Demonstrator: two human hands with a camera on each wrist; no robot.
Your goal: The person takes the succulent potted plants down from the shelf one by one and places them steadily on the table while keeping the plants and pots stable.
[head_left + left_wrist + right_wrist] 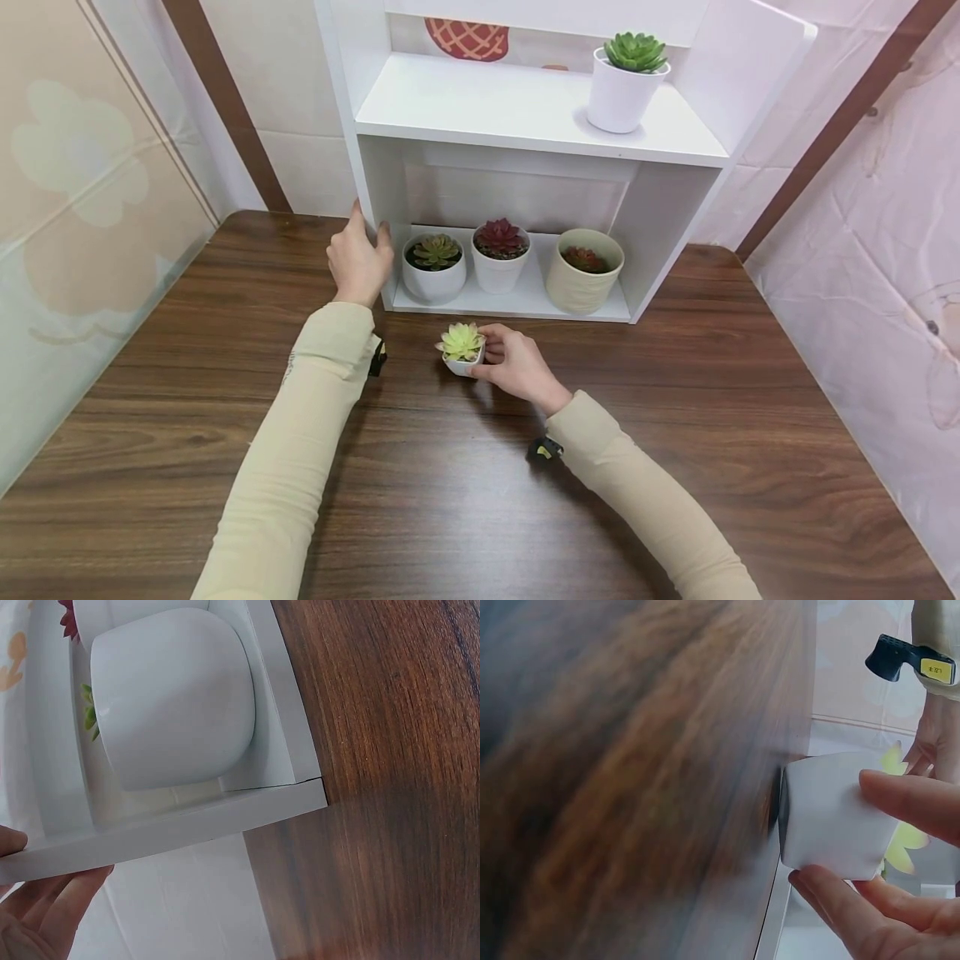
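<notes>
A small white pot with a yellow-green succulent is pinched between the thumb and fingers of my right hand, in front of the shelf. Its base is at or just over the wooden table; I cannot tell which. My left hand grips the left side panel of the white shelf, thumb on the inner face and fingers on the outer one. Nearest to that hand, on the bottom board, stands a rounded white pot with a green succulent.
Beside it on the bottom board are a white pot with a dark red succulent and a cream pot with a reddish one. The upper board bears a tall white pot with a green succulent. Brown wooden table spreads around the shelf.
</notes>
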